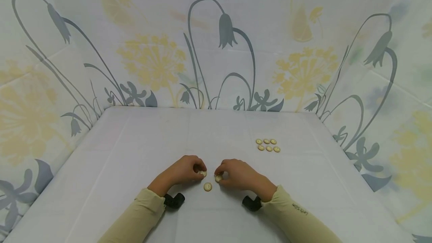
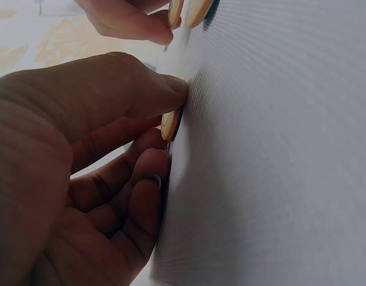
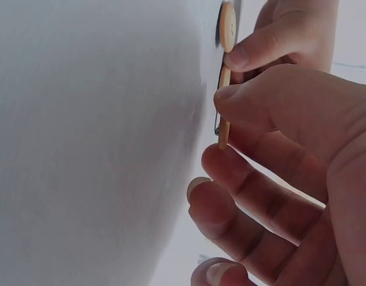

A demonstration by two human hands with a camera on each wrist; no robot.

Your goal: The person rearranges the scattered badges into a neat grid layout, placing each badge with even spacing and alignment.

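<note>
Both hands rest on the white table [image 1: 135,149], close together near its front. My left hand [image 1: 200,171] pinches a cream button [image 1: 203,173] between thumb and fingers; in the left wrist view that hand [image 2: 170,114] holds the button [image 2: 168,125] against the cloth. My right hand [image 1: 219,174] pinches a second cream button [image 1: 218,178], and in the right wrist view this hand [image 3: 217,126] has the button [image 3: 223,132] on edge between thumb and index finger. A third button [image 1: 207,186] lies loose between the two hands, just in front of them.
Several more cream buttons [image 1: 268,145] lie in two short rows to the back right of the hands. Flowered cloth walls [image 1: 216,48] close the table in at the back and both sides. A black wrist camera [image 1: 174,200] sits under each beige sleeve.
</note>
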